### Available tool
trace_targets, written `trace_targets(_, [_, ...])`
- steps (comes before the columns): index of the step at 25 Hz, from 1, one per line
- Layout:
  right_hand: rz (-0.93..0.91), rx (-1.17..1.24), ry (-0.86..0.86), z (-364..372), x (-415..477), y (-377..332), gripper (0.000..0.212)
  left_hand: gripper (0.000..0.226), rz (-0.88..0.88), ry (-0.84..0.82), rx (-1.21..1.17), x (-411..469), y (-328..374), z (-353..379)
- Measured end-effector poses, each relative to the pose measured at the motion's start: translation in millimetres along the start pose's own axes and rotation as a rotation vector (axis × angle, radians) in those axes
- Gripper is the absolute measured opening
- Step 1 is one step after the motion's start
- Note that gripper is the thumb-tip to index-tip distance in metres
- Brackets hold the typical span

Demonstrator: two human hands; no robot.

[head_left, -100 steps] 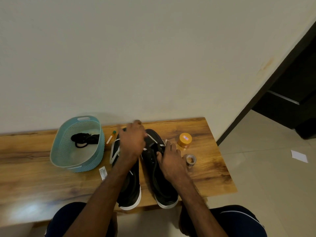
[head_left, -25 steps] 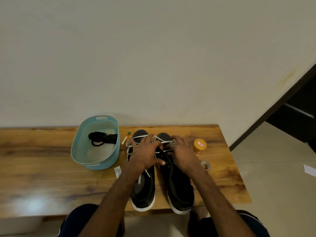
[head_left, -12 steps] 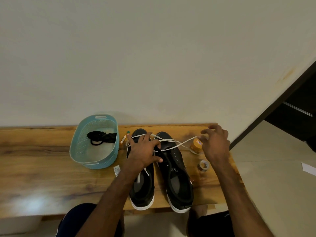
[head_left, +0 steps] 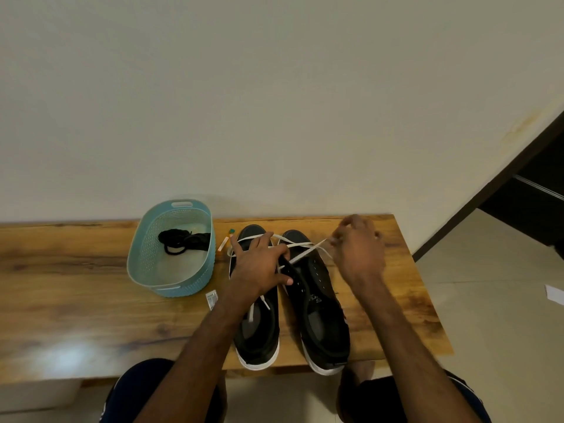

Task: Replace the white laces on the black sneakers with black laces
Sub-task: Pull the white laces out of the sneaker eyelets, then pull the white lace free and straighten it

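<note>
As left hand presses sneaker, right hand pinches white lace.

Black sneakers — white laces, teal basket

A pale blue perforated basket sits on the wooden bench, just left of the left hand. Between them lie a small white tag — nearer the wrist — and a thin orange-and-white stick by the fingertips. Well right of the right hand, a white paper scrap lies on the tiled floor.
</note>
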State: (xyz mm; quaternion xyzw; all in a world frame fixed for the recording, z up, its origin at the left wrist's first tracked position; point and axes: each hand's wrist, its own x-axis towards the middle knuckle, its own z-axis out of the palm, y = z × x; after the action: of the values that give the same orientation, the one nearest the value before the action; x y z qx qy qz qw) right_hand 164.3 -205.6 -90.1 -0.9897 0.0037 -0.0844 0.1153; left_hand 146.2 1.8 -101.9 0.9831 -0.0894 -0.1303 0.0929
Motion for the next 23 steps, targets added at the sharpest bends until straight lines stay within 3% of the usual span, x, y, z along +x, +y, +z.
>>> trace_targets(3, [0.264,0.155,0.097,-19,5,43,0.019,0.045,-0.003,-0.008,-0.011,-1,0,-1])
trace_targets(6, [0.154,0.505,-0.017,-15,-1,32,0.02,0.049,-0.001,-0.017,-0.025,-1,4,-6])
trace_targets(9, [0.035,0.717,-0.002,-15,-6,6,0.011,0.045,-0.01,0.085,-0.139,0,13,-13])
trace_targets(14, [-0.04,0.776,-0.101,-2,-22,-20,0.01,0.032,0.004,0.247,-0.607,-6,31,-14])
trace_targets(18, [0.004,0.777,-0.026,4,-28,-23,0.011,0.026,-0.022,0.356,-0.816,-9,24,-19])
trace_targets(21, [0.083,0.784,0.002,5,-37,-18,0.02,0.028,-0.025,0.313,-1.27,-22,25,-21])
trace_targets(23, [0.173,0.827,-0.105,7,-49,-17,0.019,0.027,0.019,0.263,-1.404,-31,28,-28])
